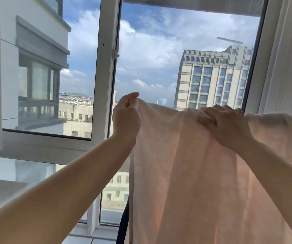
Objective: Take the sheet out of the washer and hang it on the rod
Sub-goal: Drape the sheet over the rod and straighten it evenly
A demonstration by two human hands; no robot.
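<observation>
Hanging in the head view, the sheet is draped over a rod that is hidden beneath it, its top edge running left to right. The left end is pinched by the left hand; a bunched fold is gripped by the right hand. A window frame stands close behind.
</observation>
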